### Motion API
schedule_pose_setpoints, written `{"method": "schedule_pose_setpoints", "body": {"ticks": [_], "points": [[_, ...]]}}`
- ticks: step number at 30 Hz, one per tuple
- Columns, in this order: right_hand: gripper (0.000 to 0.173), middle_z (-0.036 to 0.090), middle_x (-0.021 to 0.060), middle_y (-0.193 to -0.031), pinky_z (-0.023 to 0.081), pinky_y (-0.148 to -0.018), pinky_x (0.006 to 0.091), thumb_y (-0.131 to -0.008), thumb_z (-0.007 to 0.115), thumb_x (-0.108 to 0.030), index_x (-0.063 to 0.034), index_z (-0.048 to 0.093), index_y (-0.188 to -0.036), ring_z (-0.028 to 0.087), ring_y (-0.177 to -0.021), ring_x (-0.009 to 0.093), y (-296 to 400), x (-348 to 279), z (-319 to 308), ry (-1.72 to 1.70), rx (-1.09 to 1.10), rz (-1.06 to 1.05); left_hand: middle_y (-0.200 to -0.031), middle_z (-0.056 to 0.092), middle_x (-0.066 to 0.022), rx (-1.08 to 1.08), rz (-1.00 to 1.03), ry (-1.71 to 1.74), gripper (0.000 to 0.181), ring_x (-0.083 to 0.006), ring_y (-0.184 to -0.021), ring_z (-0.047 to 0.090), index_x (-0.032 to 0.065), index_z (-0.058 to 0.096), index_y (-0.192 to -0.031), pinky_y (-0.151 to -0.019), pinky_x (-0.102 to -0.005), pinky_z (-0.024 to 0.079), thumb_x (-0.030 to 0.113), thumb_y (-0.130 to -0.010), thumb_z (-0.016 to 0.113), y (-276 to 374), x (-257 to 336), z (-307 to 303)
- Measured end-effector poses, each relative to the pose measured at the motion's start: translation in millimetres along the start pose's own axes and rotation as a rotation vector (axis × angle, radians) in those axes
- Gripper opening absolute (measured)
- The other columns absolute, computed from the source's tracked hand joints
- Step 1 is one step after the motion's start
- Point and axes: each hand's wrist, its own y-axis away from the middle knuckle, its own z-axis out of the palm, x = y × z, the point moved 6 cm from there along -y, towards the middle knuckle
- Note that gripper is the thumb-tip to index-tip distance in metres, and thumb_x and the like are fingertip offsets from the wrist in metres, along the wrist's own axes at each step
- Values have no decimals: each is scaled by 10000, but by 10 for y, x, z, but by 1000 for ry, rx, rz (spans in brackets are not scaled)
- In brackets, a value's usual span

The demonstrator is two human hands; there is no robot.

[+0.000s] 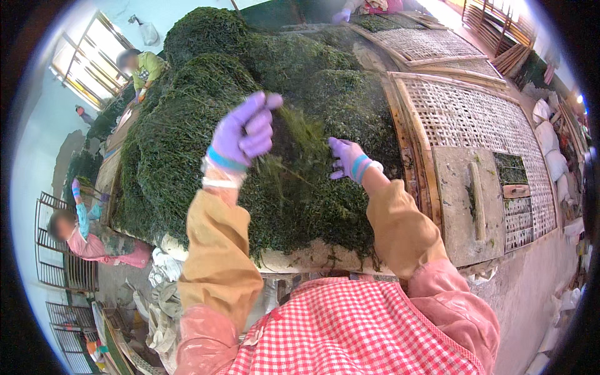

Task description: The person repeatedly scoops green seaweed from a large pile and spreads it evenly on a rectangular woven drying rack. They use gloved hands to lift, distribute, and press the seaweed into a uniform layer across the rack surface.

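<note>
A large mound of wet, dark green seaweed (pixel 201 98) covers the table before me. My left hand (pixel 246 126), in a purple glove, is raised over it, with its fingers curled and thumb and forefinger close together at a lighter green wisp of seaweed (pixel 302 129). Blur hides whether the fingers pinch that wisp. To the right, my right hand (pixel 347 157), also gloved in purple, is above the pile by the wisp's other side, fingers spread and nothing plainly held. A woven lattice tray with a wooden frame (pixel 468 105) lies to the right of the pile.
On the woven tray rest a flat board (pixel 464 197) with a wooden bar (pixel 476 201) and a small rectangular frame (pixel 517 191) partly covered with seaweed. More woven trays (pixel 436 44) lie beyond. One co-worker (pixel 150 68) is at upper left, another (pixel 108 243) at left, a third (pixel 379 5) at the top.
</note>
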Motion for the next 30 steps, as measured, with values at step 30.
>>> {"method": "schedule_pose_setpoints", "body": {"ticks": [30], "points": [[645, 364, 172, -1571, 299, -1165, 474, -1008, 439, -387, -58, 314, -1549, 385, -1415, 349, 332, -1875, 546, 902, -208, -325, -628, 429, 73, -358, -11, -309, 465, -23, -368, 321, -89, 528, -1327, -333, -203, 261, 287, -1068, 436, 355, 1186, 861]]}}
